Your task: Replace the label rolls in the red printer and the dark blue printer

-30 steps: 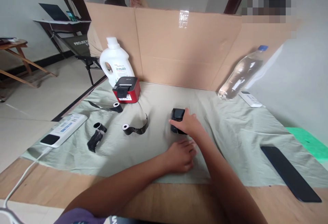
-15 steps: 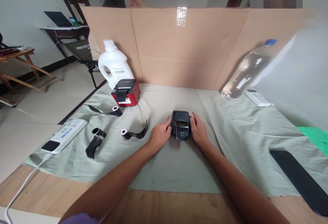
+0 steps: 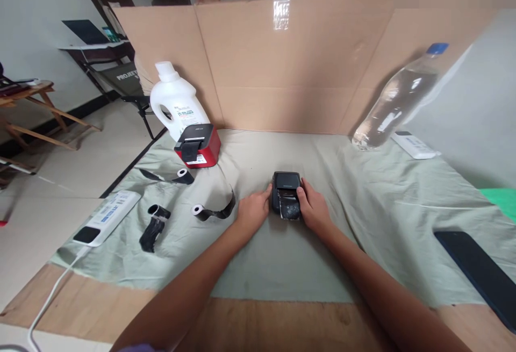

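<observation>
A small black portable printer point(image 3: 288, 181) sits on the green cloth in front of me. A strip of glossy black paper point(image 3: 289, 207) hangs over its front. My left hand point(image 3: 253, 209) is closed beside the printer, its index fingertip against the left side and the other fingers curled under. On the right side, my right hand point(image 3: 315, 207) grips the casing, with the thumb at the front edge and the fingers partly hidden. Left of my left hand lies a small paper roll point(image 3: 198, 210) with a black strip unwound from it.
A red and black printer point(image 3: 207, 150) stands by a white detergent bottle point(image 3: 177, 99). Two more black rolls point(image 3: 185, 176) point(image 3: 155, 225) and a white power strip point(image 3: 108, 217) lie left. A clear bottle point(image 3: 397, 102) leans on the cardboard point(image 3: 282, 72); a phone point(image 3: 475, 271) lies right.
My left hand has shifted from holding the printer's side to touching it with the index finger. The right hand stays on the printer. The view has moved slightly.
</observation>
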Motion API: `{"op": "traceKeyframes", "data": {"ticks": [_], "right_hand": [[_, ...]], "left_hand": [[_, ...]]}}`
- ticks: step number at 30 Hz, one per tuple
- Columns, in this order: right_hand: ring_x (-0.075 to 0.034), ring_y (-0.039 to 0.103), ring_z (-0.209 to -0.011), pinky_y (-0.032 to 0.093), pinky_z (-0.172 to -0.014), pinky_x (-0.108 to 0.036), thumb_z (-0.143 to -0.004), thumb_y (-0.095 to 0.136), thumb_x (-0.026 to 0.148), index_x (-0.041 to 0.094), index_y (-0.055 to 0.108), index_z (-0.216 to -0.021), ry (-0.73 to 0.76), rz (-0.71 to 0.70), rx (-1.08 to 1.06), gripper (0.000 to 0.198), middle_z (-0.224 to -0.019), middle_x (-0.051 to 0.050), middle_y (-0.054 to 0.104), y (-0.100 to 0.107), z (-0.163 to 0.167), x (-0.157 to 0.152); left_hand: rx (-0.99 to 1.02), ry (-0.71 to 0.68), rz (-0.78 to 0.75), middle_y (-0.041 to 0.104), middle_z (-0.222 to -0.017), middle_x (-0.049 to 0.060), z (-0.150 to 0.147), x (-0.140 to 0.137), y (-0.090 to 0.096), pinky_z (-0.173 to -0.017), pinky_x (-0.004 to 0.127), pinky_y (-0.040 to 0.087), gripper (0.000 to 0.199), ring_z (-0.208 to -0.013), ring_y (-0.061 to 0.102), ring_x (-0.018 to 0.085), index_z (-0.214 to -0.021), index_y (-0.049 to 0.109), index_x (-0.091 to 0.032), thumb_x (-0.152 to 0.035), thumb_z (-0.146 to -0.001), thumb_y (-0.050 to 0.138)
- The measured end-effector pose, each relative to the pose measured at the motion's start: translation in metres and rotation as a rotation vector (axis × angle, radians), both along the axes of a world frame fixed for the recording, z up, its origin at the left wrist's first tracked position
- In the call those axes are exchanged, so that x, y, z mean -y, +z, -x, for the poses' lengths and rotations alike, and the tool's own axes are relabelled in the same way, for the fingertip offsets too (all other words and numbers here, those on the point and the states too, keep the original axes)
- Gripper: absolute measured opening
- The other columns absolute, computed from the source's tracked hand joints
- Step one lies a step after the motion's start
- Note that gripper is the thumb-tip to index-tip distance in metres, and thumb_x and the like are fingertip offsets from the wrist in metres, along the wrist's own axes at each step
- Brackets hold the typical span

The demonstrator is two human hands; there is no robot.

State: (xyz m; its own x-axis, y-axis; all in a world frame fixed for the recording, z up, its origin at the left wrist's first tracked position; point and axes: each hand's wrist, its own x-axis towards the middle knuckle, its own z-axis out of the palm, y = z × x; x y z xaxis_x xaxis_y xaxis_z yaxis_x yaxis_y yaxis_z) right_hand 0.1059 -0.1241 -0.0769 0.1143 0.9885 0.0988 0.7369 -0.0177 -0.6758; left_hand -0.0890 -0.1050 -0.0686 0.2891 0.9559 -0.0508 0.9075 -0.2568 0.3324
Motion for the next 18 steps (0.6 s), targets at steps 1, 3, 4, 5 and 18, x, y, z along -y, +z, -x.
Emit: {"op": "traceKeyframes", "data": {"ticks": [1,3,4,5,18], "right_hand": [[-0.031,0.062,-0.118,0.047,-0.097,-0.041,-0.101,0.026,0.049,0.013,0.049,-0.144,0.003,-0.009,-0.009,0.061,-0.127,-0.016,0.067,0.0000,0.0002,0.0006],[-0.030,0.065,-0.111,0.047,-0.093,-0.040,-0.101,0.026,0.049,0.014,0.052,-0.140,0.002,-0.032,-0.047,0.058,-0.121,-0.014,0.070,-0.0007,0.0002,0.0016],[-0.029,0.066,-0.107,0.048,-0.092,-0.039,-0.101,0.026,0.049,0.015,0.054,-0.137,-0.007,-0.046,-0.075,0.057,-0.117,-0.013,0.071,-0.0013,0.0001,0.0020],[-0.028,0.066,-0.105,0.048,-0.091,-0.038,-0.101,0.026,0.049,0.015,0.056,-0.133,-0.021,-0.063,-0.108,0.056,-0.115,-0.013,0.072,-0.0019,-0.0002,0.0023],[-0.024,0.062,-0.118,0.048,-0.102,-0.042,-0.102,0.027,0.046,0.019,0.065,-0.129,-0.012,-0.236,-0.302,0.055,-0.135,-0.010,0.064,0.0024,-0.0048,0.0054]], "left_hand": [[0.001,0.002,-0.002,0.074,-0.109,0.007,-0.0003,0.0005,-0.0005,-0.086,0.036,0.053,0.057,-0.096,0.070,0.027,-0.151,0.046,-0.030,-0.021,-0.095,0.040],[0.016,0.013,-0.012,0.074,-0.111,0.006,-0.0001,0.0012,-0.0018,-0.085,0.036,0.052,0.057,-0.097,0.070,0.027,-0.150,0.046,-0.033,-0.021,-0.095,0.041],[0.026,0.024,-0.016,0.074,-0.111,0.006,0.0003,0.0014,-0.0023,-0.084,0.036,0.052,0.056,-0.098,0.070,0.027,-0.150,0.046,-0.034,-0.022,-0.095,0.040],[0.038,0.036,-0.020,0.075,-0.110,0.006,0.0008,0.0017,-0.0026,-0.084,0.037,0.052,0.054,-0.098,0.070,0.027,-0.149,0.047,-0.035,-0.024,-0.097,0.039],[0.250,0.044,0.046,0.072,-0.085,0.000,0.0020,0.0037,-0.0033,-0.076,0.029,0.048,0.057,-0.085,0.067,0.022,-0.150,0.045,-0.034,-0.052,-0.095,0.048]]}}
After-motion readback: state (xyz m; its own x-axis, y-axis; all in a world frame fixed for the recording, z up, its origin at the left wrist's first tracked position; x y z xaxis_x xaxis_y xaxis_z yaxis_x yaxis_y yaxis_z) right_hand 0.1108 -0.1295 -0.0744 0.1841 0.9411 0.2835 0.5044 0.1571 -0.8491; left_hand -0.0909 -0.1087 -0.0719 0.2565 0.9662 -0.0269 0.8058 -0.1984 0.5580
